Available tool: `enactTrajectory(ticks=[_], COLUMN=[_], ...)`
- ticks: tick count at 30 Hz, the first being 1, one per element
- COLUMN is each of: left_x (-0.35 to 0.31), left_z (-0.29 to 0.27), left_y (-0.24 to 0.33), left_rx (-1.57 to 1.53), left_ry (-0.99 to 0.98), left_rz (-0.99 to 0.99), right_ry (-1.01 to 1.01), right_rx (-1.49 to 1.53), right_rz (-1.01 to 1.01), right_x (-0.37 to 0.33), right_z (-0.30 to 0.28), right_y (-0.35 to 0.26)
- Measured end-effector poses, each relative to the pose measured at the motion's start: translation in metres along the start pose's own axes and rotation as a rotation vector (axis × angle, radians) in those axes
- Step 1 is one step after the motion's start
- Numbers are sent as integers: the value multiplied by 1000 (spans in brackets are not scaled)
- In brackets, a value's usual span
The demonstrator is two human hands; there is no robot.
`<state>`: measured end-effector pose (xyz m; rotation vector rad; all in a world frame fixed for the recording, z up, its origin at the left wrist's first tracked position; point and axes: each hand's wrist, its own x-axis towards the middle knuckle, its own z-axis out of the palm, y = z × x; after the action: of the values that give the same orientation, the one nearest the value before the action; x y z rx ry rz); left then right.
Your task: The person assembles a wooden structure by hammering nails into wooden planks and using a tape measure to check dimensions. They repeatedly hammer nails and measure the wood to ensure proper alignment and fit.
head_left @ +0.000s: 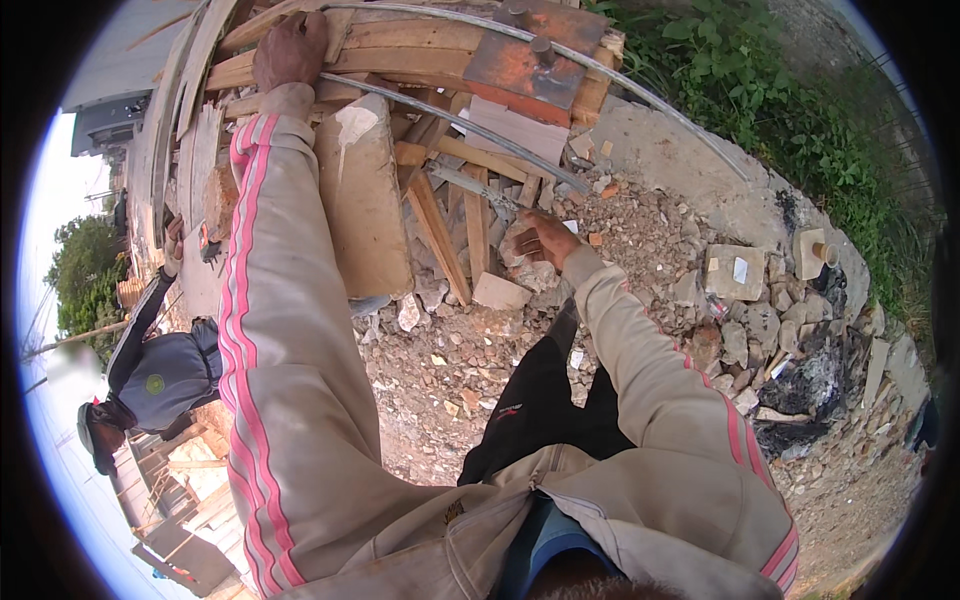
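My left hand (290,52) is closed in a fist at the far left, above the stacked timber. Grey metal rods (450,122) run to the right from beside this fist, one straight and one in a wide arc. Lower and nearer the middle, my right hand (547,241) has its fingers curled over the rubble. A narrow, mottled grey strip (478,188) reaches up to these fingers; what they grip is too unclear to name. Between my arms leans a pale slab (362,200). A rusty metal plate with upright pegs (530,60) sits on the timber (405,62).
Broken rubble (440,385) covers the ground around my legs. Loose boards (437,235) slant beside the slab. Blackened debris (805,385) and pale blocks (735,272) lie right. Green plants (740,90) border the concrete edge. Another person (165,375) in dark clothes reaches toward the timber at left.
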<state>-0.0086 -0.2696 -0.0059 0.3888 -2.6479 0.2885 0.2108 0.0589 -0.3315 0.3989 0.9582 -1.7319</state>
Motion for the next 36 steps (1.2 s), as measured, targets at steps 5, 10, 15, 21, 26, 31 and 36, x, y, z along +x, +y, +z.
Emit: enactTrajectory(ticks=[5,10,15,21,26,31,36], left_x=[18,6,-16,7,-17,-2,21], left_z=[-19,-22,-18,-17,-10,-10,-25], left_y=[49,44,11,31,3,30,58], left_rx=[-16,-6,-32,-280,-349,-158,188], left_ry=[75,32,28,109,58,5,-292], left_rz=[117,108,23,56,-46,48,214], right_ry=[25,124,173,287,89,284,274], right_rx=[-115,-93,-235,254,341,158,-652], right_rz=[-252,202,175,166,152,423,542], right_x=[170,227,236,226,49,-108,-133], right_z=[-14,21,42,1,-59,-153,-255], right_y=[0,-11,18,33,78,123,159])
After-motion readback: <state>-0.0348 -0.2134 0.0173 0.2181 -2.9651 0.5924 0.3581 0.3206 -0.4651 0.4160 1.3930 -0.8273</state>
